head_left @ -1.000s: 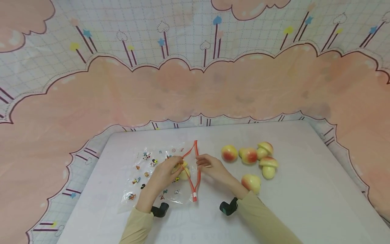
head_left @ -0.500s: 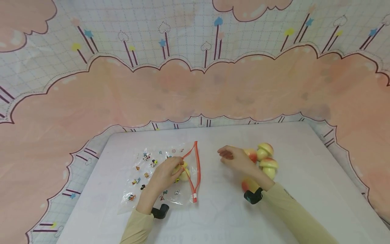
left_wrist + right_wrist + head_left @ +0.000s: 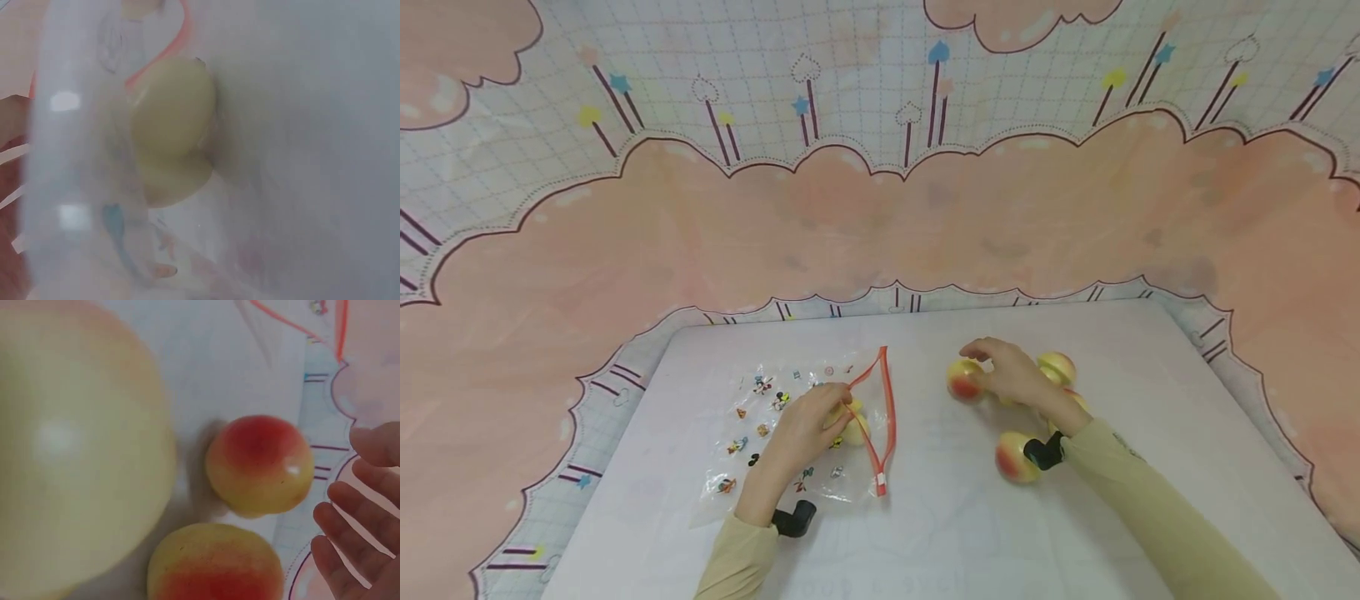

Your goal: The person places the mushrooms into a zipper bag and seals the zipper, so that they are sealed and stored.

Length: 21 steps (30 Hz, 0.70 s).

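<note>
On the left of the head view, my left hand (image 3: 801, 429) pinches one orange zip edge of a clear zip bag (image 3: 718, 450) printed with small cartoon figures. The bag's mouth gapes to the right. Inside lies a pale yellow toy mushroom (image 3: 855, 431), which the left wrist view shows through the plastic as a rounded yellow mushroom (image 3: 174, 106). My right hand (image 3: 1011, 372) hovers over the toy mushrooms, its fingers relaxed and apart in the right wrist view. Nearest its fingertips is a red-and-yellow toy mushroom (image 3: 964, 383); its thumb overlaps that one. The hand hides another behind it.
Further right, a toy mushroom (image 3: 1057, 367) shows past my wrist, with another partly covered below it. Closer to me lies a separate red-and-yellow mushroom (image 3: 1015, 460), beside the black wrist camera (image 3: 1043, 452). The white table (image 3: 925, 533) meets a patterned cloth backdrop (image 3: 880, 233).
My right hand has let go of the bag's zip edge and moved right, over the toy mushrooms. My left hand has stayed on the bag.
</note>
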### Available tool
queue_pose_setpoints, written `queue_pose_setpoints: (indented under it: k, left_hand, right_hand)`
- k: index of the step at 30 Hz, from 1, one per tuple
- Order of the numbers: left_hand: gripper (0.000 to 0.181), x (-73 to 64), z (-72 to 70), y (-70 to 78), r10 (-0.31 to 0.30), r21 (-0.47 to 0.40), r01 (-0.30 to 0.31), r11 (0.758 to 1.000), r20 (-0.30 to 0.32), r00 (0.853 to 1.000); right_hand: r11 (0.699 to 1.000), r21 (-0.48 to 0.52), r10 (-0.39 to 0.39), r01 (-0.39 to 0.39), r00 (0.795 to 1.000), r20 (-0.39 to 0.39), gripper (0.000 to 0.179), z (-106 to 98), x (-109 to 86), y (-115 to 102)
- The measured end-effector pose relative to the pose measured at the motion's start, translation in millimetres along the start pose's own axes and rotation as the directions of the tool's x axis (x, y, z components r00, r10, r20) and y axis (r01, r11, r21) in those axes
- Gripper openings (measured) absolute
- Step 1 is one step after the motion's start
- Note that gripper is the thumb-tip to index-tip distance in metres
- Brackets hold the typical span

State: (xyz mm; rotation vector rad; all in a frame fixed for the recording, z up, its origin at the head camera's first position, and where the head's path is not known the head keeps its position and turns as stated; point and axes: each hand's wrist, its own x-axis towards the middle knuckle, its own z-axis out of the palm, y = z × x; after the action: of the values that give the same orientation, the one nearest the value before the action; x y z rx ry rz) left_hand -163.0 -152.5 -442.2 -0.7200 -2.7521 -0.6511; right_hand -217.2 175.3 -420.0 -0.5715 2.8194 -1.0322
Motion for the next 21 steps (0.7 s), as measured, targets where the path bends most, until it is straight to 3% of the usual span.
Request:
queue_pose_setpoints:
  k: [7,21]
  left_hand:
    - [0.016,-0.4,-2.3,0.0,0.003,-0.006,-0.003,1.000,-0.010,1.000]
    - [0.016,0.0,-1.0,-0.1,0.013,-0.009,-0.013,1.000,-0.024,1.000]
  right_hand:
    - [0.991,-0.131,0.008,0.004,0.996,0.089,0.050,5,6.4,6]
    - [0.983,-0.181,0.010,0.016,0.989,0.146,0.055,11,14.2,12]
